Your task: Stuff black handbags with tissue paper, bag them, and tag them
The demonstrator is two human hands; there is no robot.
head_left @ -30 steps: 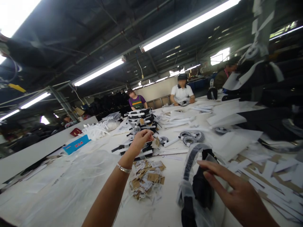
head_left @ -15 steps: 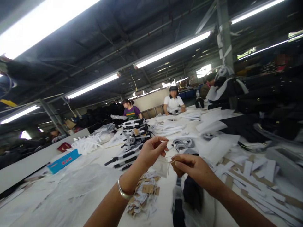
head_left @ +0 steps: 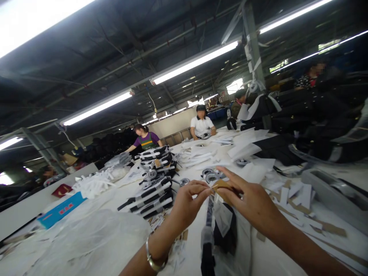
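My left hand (head_left: 188, 203) and my right hand (head_left: 250, 199) meet above the white table (head_left: 115, 203). Together they pinch a small brown cardboard tag (head_left: 221, 185) between thumb and fingers, and a white tag (head_left: 222, 216) dangles below it. Under my hands lies a black garment in a clear plastic bag (head_left: 221, 237). A heap of brown and white tags (head_left: 175, 249) lies under my left wrist, partly hidden by it. A silver bracelet is on that wrist.
A stack of black-and-white folded items (head_left: 155, 176) stands just beyond my left hand. Clear plastic bags (head_left: 92, 237) lie at left, a blue box (head_left: 59, 212) farther left, card strips (head_left: 299, 195) at right. Three people work at the table's far end; dark garments pile up at right.
My left hand left the stack with a tag and came back toward me. My right hand rose off the bagged garment and joined it on the tag. The view swung right.
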